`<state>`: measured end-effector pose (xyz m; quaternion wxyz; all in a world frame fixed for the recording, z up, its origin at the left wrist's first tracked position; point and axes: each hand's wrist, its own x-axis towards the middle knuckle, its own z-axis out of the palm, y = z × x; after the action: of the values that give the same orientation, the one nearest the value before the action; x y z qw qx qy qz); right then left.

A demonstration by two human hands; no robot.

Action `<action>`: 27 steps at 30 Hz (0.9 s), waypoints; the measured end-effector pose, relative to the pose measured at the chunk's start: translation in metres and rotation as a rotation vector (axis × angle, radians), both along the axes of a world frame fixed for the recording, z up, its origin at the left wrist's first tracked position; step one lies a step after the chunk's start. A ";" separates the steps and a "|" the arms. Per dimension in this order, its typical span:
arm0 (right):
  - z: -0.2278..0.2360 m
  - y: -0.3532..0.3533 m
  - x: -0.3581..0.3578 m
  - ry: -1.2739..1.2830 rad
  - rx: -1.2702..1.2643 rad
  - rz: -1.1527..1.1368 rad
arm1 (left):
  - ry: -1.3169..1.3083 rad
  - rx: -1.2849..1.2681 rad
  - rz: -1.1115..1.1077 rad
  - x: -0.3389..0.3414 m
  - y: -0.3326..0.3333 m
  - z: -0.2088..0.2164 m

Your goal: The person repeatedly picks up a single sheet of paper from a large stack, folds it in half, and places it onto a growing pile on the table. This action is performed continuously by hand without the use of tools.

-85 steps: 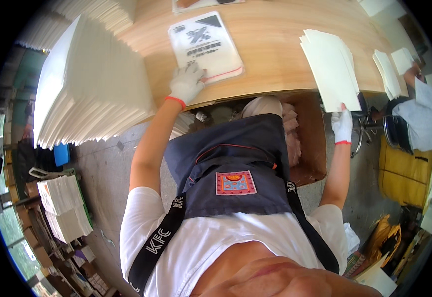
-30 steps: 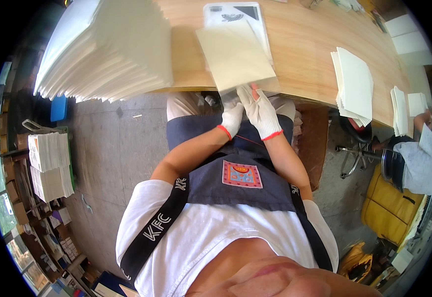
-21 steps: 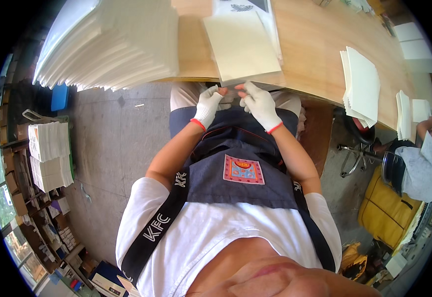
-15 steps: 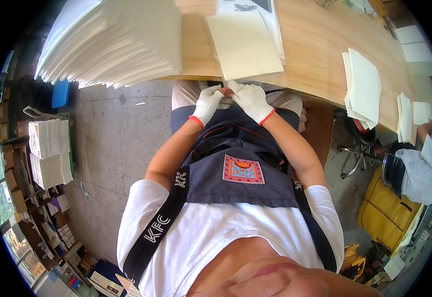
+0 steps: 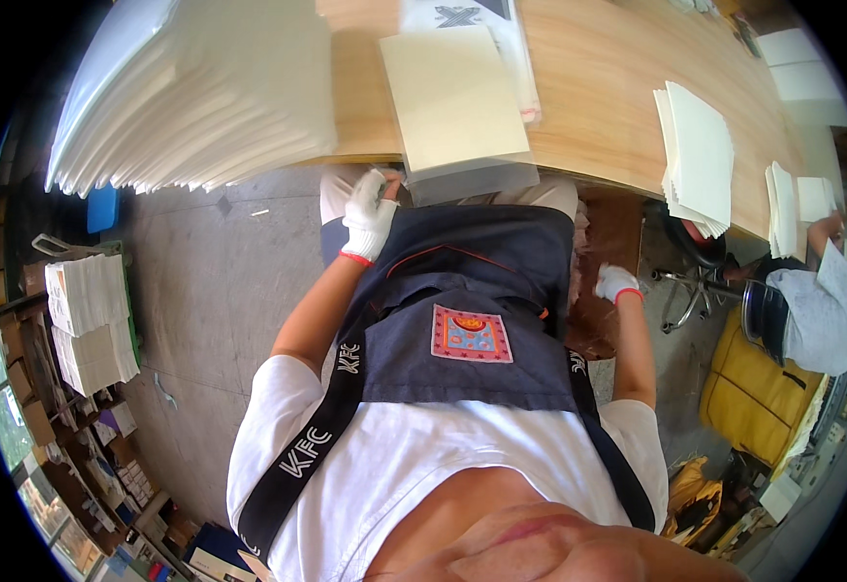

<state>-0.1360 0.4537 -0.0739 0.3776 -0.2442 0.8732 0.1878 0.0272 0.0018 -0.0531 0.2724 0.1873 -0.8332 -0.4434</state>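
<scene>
On the near edge of the wooden table [image 5: 578,136] lies a cream rectangular sheet or pad [image 5: 454,102] with a clear plastic sleeve [image 5: 477,182] under it, its end hanging over the edge. My left hand [image 5: 370,211], in a white knit glove with bare fingertips, is closed beside the sleeve's left corner. Whether it pinches anything is hidden. Off to the right of my lap, my right hand [image 5: 619,281], gloved the same way, hangs low over a brown surface [image 5: 603,233]. Its fingers look curled in; what they hold, if anything, is too small to make out.
A tall fanned stack of white sleeves [image 5: 200,97] fills the table's left. Folded white paper stacks [image 5: 697,160] stand at the right edge. A wheeled chair [image 5: 690,286], a yellow bag [image 5: 763,383] and another person's arm [image 5: 821,233] are right; paper bundles [image 5: 89,325] stand left.
My hands, together at the table edge before, have parted. The right went down to the right of my lap; the left shifted slightly left. The sleeve's end now shows below the cream sheet.
</scene>
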 end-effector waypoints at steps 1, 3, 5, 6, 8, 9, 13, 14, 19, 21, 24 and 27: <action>0.013 -0.017 0.002 0.044 -0.057 -0.083 | 0.075 -0.368 0.005 -0.008 0.001 0.018; 0.050 -0.073 0.003 0.229 -0.305 -0.203 | 0.184 -0.758 -0.008 -0.020 0.007 0.037; 0.075 -0.121 -0.001 0.482 -0.704 -0.073 | 0.251 -0.799 -0.066 -0.031 0.011 0.037; 0.080 -0.139 -0.008 0.596 -0.915 0.109 | 0.263 -0.796 -0.084 -0.032 0.011 0.038; 0.109 -0.187 -0.007 0.764 -1.113 0.433 | 0.292 -0.793 -0.122 -0.037 0.007 0.035; 0.104 -0.195 -0.012 0.731 -1.153 0.432 | 0.253 -0.756 -0.132 -0.036 0.006 0.035; 0.069 -0.217 -0.019 0.589 -1.272 0.224 | 0.110 -0.449 -0.057 -0.025 -0.003 0.020; 0.064 -0.221 -0.020 0.552 -1.285 0.119 | 0.082 -0.329 -0.013 -0.022 -0.005 0.010; 0.066 -0.244 -0.012 0.799 -1.109 -0.158 | 0.120 0.801 0.203 -0.026 0.007 -0.005; 0.064 -0.231 -0.013 0.760 -1.060 -0.275 | 0.052 1.018 0.139 -0.020 0.006 0.001; 0.063 -0.218 -0.010 0.444 -1.001 -0.427 | 0.002 0.961 0.082 -0.024 0.009 0.036; 0.072 -0.233 0.006 -0.445 -1.373 -0.949 | 0.096 0.608 -0.118 -0.025 0.007 0.119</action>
<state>-0.1303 0.2204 -0.0022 0.3471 -0.0589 0.7087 -0.6113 0.0024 0.0090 0.0661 0.2168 0.1905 -0.6579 -0.6956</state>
